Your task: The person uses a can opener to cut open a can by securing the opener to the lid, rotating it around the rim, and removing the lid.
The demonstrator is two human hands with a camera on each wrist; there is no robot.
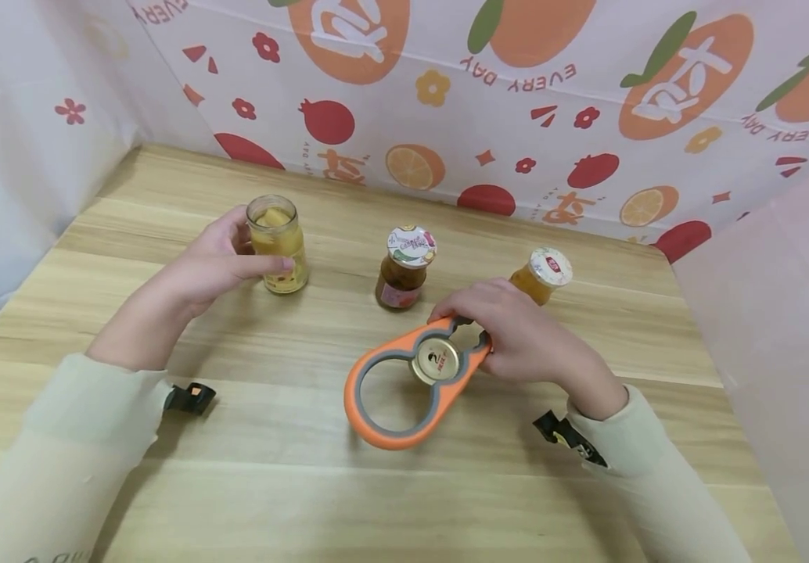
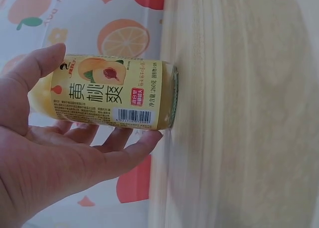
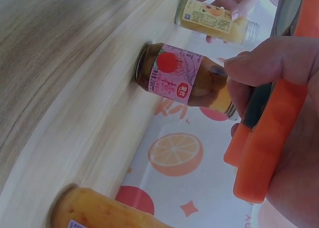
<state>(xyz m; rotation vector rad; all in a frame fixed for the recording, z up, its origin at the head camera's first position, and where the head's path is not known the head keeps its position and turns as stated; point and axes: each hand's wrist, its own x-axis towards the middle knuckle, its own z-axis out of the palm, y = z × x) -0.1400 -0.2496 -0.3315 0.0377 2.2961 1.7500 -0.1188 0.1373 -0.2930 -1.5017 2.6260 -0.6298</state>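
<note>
A glass jar of yellow peaches (image 1: 279, 249), its top uncovered, stands upright at the left of the table. My left hand (image 1: 216, 254) holds it around the side, the thumb across the yellow label (image 2: 107, 91) and the fingers behind. In my right hand (image 1: 517, 328) I grip the narrow end of an orange jar opener (image 1: 369, 418) with grey inner edges, tilted over the table. A gold lid (image 1: 436, 360) shows within one of the opener's middle rings. The right wrist view has the thumb pressing the opener's orange handle (image 3: 271, 148).
A brown jar (image 1: 400, 281) with a pink label and patterned lid stands between my hands. Behind my right hand is an orange-yellow jar (image 1: 533, 285) with a white lid. A fruit-printed cloth (image 1: 390, 117) hangs along the back edge of the wooden table (image 1: 271, 469).
</note>
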